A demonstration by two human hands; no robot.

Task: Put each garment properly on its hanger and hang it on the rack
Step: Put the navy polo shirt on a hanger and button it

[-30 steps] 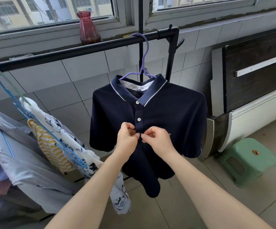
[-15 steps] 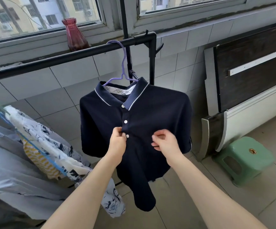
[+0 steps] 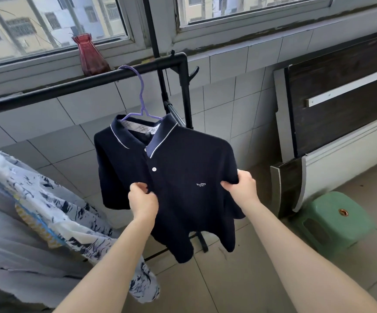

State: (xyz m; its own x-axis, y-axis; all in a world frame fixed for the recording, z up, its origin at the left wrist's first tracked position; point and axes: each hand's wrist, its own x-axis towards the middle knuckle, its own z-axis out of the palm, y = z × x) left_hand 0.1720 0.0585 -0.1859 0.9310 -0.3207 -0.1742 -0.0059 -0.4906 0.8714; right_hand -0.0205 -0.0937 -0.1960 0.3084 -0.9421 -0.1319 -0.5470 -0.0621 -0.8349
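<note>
1. Head view shows the navy polo shirt (image 3: 183,177) on a purple hanger (image 3: 141,102), whose hook sits over the black rack rail (image 3: 70,89) near its right end.
2. My left hand (image 3: 143,201) pinches a fold of the shirt front just below the placket, beside the visible white button (image 3: 154,169).
3. My right hand (image 3: 241,188) grips the shirt's side at the sleeve seam, fingers curled into the cloth.
4. A second ago both hands met at the placket, working a button; half a second ago the right one was already moving off. Now they are well apart, spread across the chest.
5. I read that as buttoning finished and straightening begun: I am tugging the body flat so it hangs square.
6. The shirt tilts, its right shoulder swung toward me, so it needs settling before I let go.
7. Other garments, a printed white one (image 3: 47,195) among them, hang on blue hangers at the left.
8. A red vase (image 3: 90,55) stands on the sill, a green stool (image 3: 334,220) on the floor.
</note>
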